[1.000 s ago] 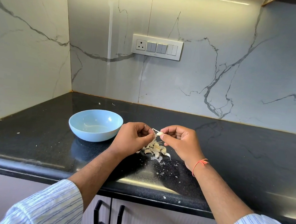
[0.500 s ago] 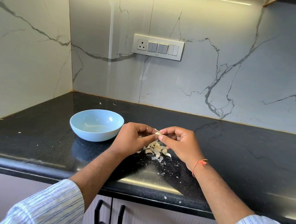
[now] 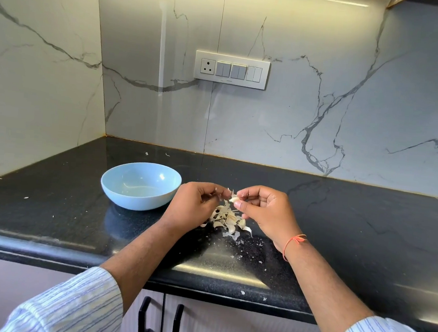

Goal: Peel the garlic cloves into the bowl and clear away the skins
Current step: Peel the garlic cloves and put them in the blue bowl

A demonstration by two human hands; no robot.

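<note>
Here, a small pale garlic clove (image 3: 233, 199) is pinched by the right hand (image 3: 264, 213), while its papery skin is pulled by the curled fingertips of the left hand (image 3: 195, 203). Just below the grip, a heap of dry, curled skins (image 3: 227, 220) is seen on the speckled black counter (image 3: 340, 231); to its left a round, smooth blue bowl (image 3: 141, 185) is placed.

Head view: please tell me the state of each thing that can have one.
Bowl: upright on the counter, no cloves visible inside.
Garlic clove: pinched by the right hand, partly peeled.
Left hand: fingers curled, pinching skin.
Garlic pile: loose on the counter.
Cabinet doors: closed.
</note>
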